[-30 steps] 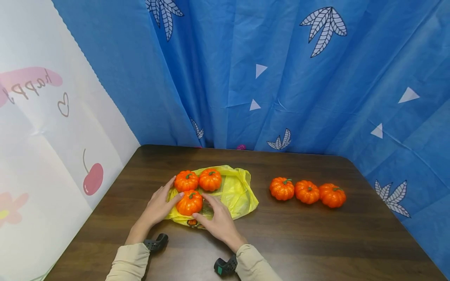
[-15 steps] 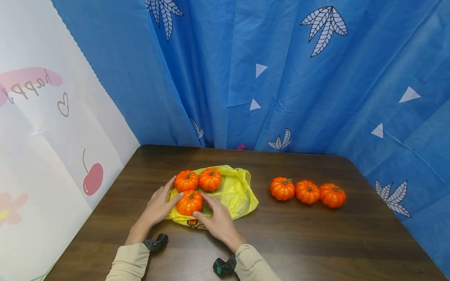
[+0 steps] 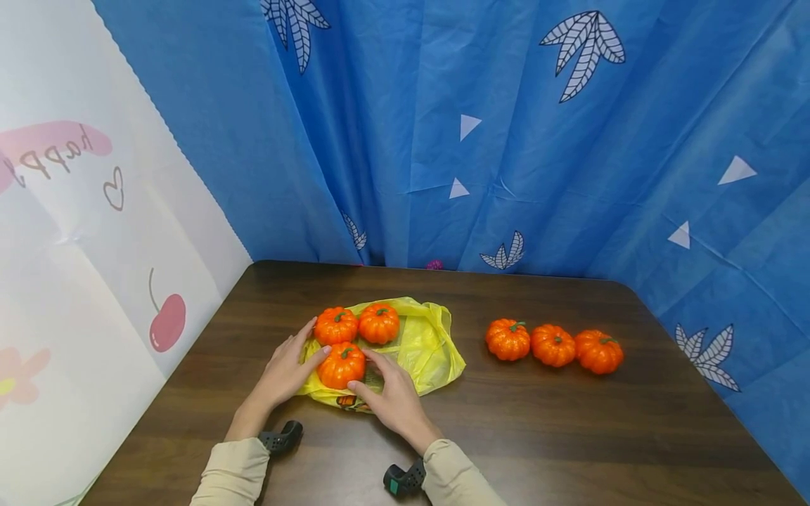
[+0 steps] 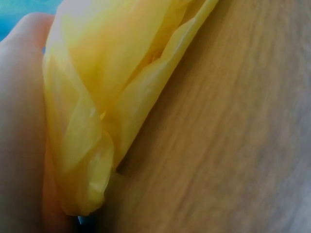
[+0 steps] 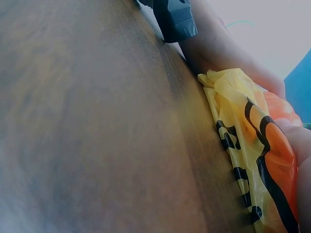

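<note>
A yellow plastic bag (image 3: 422, 351) lies flat on the table, bearing three small orange pumpkins with green stems. Two of them, the back left pumpkin (image 3: 336, 326) and the back right pumpkin (image 3: 378, 323), sit behind the front pumpkin (image 3: 342, 366). My left hand (image 3: 286, 367) is at the bag's left side, fingers reaching to the back left pumpkin and thumb at the front one. On the other side, my right hand (image 3: 391, 394) has its fingertips and thumb right at the front pumpkin. In the left wrist view, folded yellow plastic (image 4: 97, 107) lies against the hand.
Three more pumpkins stand in a row at the right: a left one (image 3: 508, 340), a middle one (image 3: 553, 346) and a right one (image 3: 598, 352). The brown wooden table (image 3: 538, 436) ends at a blue curtain (image 3: 443, 140) behind and a white printed sheet (image 3: 82, 225) at left.
</note>
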`<state>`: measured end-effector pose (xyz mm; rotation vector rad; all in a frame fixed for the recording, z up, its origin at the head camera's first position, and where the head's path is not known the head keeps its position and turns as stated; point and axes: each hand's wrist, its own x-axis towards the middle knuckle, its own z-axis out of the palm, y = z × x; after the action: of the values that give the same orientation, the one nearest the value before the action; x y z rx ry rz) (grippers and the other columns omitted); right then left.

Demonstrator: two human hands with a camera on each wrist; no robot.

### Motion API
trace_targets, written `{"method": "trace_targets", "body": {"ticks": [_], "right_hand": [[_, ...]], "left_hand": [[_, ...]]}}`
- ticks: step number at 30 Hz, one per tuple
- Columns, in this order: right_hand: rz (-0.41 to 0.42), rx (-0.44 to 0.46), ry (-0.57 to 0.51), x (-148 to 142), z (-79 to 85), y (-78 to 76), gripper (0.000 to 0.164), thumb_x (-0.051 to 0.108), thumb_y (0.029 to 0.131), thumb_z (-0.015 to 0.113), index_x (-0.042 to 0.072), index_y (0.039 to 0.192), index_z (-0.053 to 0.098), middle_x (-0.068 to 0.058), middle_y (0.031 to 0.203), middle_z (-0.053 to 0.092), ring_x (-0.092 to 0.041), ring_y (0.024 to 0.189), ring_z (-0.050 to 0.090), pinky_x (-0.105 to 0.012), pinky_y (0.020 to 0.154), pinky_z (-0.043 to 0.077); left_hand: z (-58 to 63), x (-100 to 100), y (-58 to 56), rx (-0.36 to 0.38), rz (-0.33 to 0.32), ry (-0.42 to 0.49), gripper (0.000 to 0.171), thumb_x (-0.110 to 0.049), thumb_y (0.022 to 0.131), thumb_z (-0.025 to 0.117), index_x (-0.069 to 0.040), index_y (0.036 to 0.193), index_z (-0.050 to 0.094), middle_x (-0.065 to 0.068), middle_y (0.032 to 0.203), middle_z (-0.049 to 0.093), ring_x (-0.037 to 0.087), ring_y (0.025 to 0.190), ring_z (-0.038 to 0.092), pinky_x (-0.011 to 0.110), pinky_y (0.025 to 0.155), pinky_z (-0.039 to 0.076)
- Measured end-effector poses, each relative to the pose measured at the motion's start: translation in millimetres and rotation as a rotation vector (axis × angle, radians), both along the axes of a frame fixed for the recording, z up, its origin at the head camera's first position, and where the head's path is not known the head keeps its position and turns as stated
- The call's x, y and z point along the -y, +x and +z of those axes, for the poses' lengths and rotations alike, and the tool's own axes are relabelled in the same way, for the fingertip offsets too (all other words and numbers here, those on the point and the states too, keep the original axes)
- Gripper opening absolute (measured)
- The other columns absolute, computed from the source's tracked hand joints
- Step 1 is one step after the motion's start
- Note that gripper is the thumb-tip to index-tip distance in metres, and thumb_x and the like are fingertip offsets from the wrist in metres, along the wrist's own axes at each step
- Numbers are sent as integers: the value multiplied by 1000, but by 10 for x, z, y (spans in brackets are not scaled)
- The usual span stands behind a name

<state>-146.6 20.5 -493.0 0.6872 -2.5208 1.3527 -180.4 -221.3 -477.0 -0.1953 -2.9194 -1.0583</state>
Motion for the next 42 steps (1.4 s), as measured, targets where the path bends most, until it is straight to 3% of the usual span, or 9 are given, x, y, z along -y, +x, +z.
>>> {"method": "trace_targets", "body": {"ticks": [17, 42], "right_hand": [[-23, -15, -33, -37, 20, 54, 63, 44, 94, 75, 9, 144, 58, -6, 135, 66, -21, 116, 69, -38, 100, 56], [-24, -116, -115, -161, 56, 99, 60, 36, 92, 79, 10, 142, 59, -5, 134, 66, -21, 117, 68, -36, 99, 57]], "left_hand": [[-56, 5, 13, -37, -3, 20, 84, -65, 103, 44, -16, 166, 18, 21, 166, 31, 55, 151, 19, 79, 116, 14], [-13, 2, 18, -56, -18, 8, 84, -65, 104, 42, -14, 166, 18, 22, 166, 30, 56, 151, 19, 78, 117, 13]]}}
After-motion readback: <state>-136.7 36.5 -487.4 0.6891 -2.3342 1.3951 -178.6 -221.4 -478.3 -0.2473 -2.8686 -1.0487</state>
